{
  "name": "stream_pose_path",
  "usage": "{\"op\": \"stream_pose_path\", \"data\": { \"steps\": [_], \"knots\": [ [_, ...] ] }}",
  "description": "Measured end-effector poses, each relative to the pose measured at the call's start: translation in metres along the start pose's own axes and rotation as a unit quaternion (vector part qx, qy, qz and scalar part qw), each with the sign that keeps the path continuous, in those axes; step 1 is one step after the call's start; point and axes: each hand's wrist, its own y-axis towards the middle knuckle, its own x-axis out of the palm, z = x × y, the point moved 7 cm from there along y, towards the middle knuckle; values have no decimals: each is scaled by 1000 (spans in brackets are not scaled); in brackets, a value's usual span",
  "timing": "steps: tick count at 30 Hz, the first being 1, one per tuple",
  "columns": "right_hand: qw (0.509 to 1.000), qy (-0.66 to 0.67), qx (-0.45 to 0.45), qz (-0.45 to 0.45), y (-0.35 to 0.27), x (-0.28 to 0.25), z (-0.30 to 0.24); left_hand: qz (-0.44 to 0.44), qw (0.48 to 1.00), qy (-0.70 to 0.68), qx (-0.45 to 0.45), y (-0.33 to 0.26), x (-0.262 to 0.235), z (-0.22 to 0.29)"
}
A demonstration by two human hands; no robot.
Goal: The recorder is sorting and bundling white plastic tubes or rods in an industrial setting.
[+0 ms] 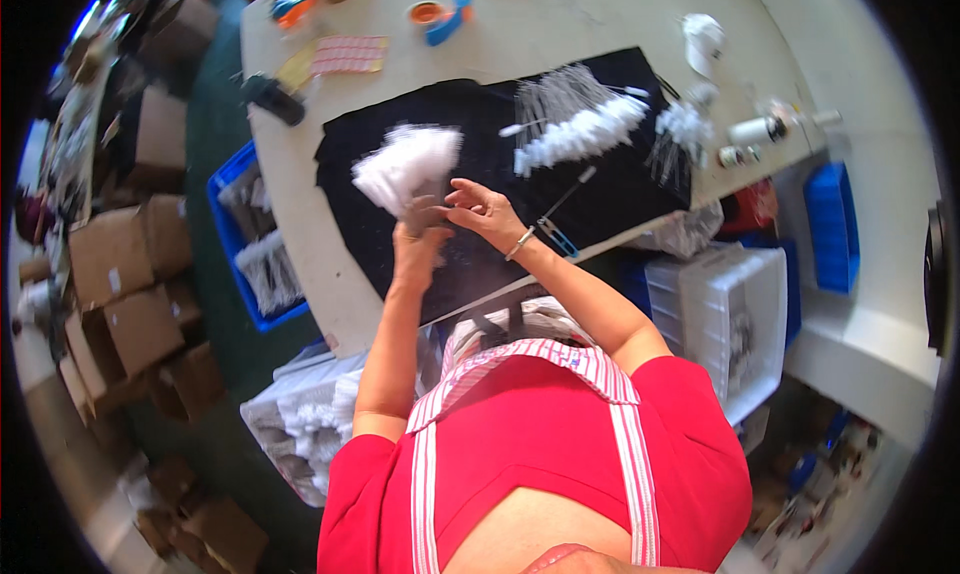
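Note:
My left hand (424, 220) is closed around the lower end of a bundle of white-headed brushes (405, 164); the white heads fan out away from me and are blurred by motion. Just to its right is my right hand (484, 210), its fingers bent but apart, close to the left fingers, with nothing visible in it. Both hands are over a black cloth (345, 244) spread on the table. Farther right on the cloth lies a row of wire-stemmed brushes (585, 134), their fluffy white heads toward me. A single brush (570, 192) lies nearer my right wrist.
The pale table (560, 14) carries a blue tape dispenser (450, 22), a red-and-white sheet (348, 55), a dark cup (273, 99), a white cap (703, 42) and more brushes (684, 124). Beside it are a blue crate (225, 219), white bins (765, 324) and cardboard boxes (112, 254).

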Motion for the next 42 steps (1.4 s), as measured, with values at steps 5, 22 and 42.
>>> {"op": "stream_pose_path", "data": {
  "steps": [5,22,42],
  "knots": [
    [989,-34,68,127,-24,-55,36,259,835,486,4,53,-74,-20],
    [955,-239,-5,176,3,-280,-32,197,600,737,-242,82,-54,-57],
    [806,-587,81,-1,178,-373,40,139,764,561,-287,264,265,-94]
  ]
}}
